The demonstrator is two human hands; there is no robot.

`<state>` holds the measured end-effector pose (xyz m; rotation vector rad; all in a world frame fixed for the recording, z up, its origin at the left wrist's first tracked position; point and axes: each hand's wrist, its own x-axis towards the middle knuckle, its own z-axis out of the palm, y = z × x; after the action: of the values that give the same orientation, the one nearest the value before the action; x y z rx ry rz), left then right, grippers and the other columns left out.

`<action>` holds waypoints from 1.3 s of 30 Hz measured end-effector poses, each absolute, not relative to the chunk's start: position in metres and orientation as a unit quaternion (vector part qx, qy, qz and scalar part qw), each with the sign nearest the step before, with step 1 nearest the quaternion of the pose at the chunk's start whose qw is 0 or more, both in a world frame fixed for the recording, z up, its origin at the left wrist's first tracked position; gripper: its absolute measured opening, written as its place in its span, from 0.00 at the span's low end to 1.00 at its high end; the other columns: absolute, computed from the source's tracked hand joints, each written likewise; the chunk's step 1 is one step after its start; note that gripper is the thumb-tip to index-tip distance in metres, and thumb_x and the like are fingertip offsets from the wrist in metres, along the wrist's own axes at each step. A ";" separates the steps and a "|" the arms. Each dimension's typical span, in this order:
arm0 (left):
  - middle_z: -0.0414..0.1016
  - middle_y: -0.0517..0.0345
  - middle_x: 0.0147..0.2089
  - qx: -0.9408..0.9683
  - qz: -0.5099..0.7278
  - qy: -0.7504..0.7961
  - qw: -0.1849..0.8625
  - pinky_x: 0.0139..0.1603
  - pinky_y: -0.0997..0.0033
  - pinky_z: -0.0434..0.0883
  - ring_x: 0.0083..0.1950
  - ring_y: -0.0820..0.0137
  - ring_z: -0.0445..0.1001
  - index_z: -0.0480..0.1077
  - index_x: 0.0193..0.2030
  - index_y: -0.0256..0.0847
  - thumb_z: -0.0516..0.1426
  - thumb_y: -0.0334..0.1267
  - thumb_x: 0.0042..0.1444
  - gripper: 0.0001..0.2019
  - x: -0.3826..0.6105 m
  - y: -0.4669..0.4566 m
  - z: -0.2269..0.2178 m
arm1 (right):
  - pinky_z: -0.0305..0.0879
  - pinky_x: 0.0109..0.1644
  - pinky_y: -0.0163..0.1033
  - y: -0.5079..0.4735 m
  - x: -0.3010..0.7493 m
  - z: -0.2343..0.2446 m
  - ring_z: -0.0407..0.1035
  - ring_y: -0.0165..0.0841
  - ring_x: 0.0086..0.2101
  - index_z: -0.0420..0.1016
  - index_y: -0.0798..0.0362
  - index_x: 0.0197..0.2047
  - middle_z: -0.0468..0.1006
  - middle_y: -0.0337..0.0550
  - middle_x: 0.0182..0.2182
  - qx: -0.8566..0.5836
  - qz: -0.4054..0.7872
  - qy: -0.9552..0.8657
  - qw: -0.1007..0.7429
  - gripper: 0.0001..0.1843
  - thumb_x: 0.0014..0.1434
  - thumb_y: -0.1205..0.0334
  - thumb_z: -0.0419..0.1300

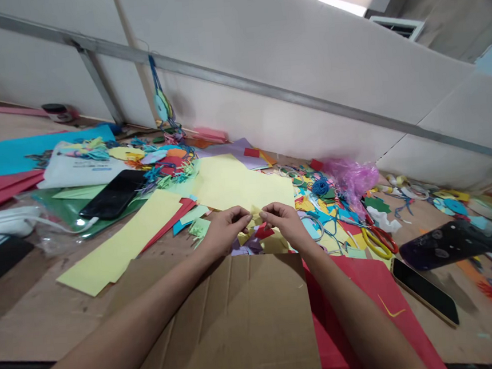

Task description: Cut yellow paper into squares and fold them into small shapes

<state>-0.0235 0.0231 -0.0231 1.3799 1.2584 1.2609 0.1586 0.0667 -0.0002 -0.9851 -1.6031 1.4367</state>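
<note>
My left hand (pixel 226 229) and my right hand (pixel 286 221) meet above the work surface, their fingertips pinching a small piece of yellow paper (pixel 255 215) between them. Its exact shape is partly hidden by my fingers. Under my hands lies a large pale yellow paper sheet (pixel 237 182), with a long strip of the same paper (pixel 118 247) to the left. Scraps of red and purple paper (pixel 251 244) sit just below my hands. My forearms rest over a flat brown cardboard sheet (pixel 215 319).
Colored paper scraps, string and fringed cutouts cover the surface. Orange-handled scissors (pixel 377 239) lie right of my right hand, beside a red sheet (pixel 368 306). Several phones include one (pixel 113 193) at left and one (pixel 425 292) at right. A white partition (pixel 262 79) stands behind.
</note>
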 end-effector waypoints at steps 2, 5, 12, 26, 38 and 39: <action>0.71 0.62 0.27 0.540 0.516 0.499 0.440 0.32 0.69 0.69 0.29 0.70 0.72 0.71 0.30 0.40 0.61 0.49 0.52 0.14 -0.022 0.023 -0.024 | 0.63 0.29 0.34 0.066 0.158 0.001 0.68 0.28 0.22 0.75 0.53 0.28 0.73 0.34 0.22 -0.388 0.565 -0.626 0.372 0.14 0.49 0.52 0.70; 0.69 0.63 0.26 0.535 0.518 0.493 0.449 0.32 0.69 0.70 0.28 0.70 0.71 0.71 0.29 0.40 0.61 0.49 0.52 0.14 -0.021 0.023 -0.024 | 0.64 0.28 0.34 0.066 0.159 0.002 0.69 0.28 0.22 0.73 0.53 0.26 0.72 0.34 0.21 -0.388 0.562 -0.628 0.372 0.14 0.49 0.52 0.69; 0.69 0.63 0.27 0.497 0.540 0.492 0.468 0.33 0.70 0.71 0.28 0.71 0.71 0.71 0.28 0.40 0.63 0.50 0.49 0.14 -0.019 0.023 -0.022 | 0.67 0.30 0.34 0.066 0.158 -0.002 0.70 0.28 0.22 0.76 0.54 0.29 0.76 0.36 0.23 -0.381 0.593 -0.604 0.373 0.17 0.49 0.48 0.70; 0.77 0.58 0.33 0.450 0.534 0.461 0.548 0.33 0.70 0.71 0.28 0.73 0.72 0.76 0.34 0.37 0.67 0.42 0.42 0.13 -0.020 0.020 -0.011 | 0.69 0.30 0.35 0.066 0.158 -0.006 0.71 0.28 0.24 0.76 0.53 0.31 0.77 0.35 0.24 -0.374 0.625 -0.569 0.381 0.14 0.43 0.58 0.73; 0.72 0.66 0.26 0.329 0.569 0.437 0.613 0.29 0.75 0.70 0.23 0.77 0.72 0.70 0.30 0.38 0.70 0.38 0.38 0.15 -0.023 0.021 -0.012 | 0.68 0.40 0.38 0.061 0.160 0.002 0.71 0.31 0.33 0.81 0.48 0.41 0.80 0.40 0.37 -0.326 0.462 -0.723 0.398 0.11 0.53 0.61 0.68; 0.71 0.66 0.24 0.330 0.564 0.434 0.620 0.29 0.75 0.70 0.23 0.77 0.72 0.70 0.30 0.39 0.70 0.37 0.38 0.15 -0.023 0.021 -0.012 | 0.68 0.41 0.39 0.060 0.160 0.002 0.71 0.32 0.33 0.81 0.49 0.40 0.80 0.40 0.36 -0.329 0.451 -0.728 0.398 0.09 0.53 0.61 0.68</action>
<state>-0.0228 0.0209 -0.0118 0.7596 0.9980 1.2968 0.1600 0.0602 0.0019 -0.8330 -1.8431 1.1432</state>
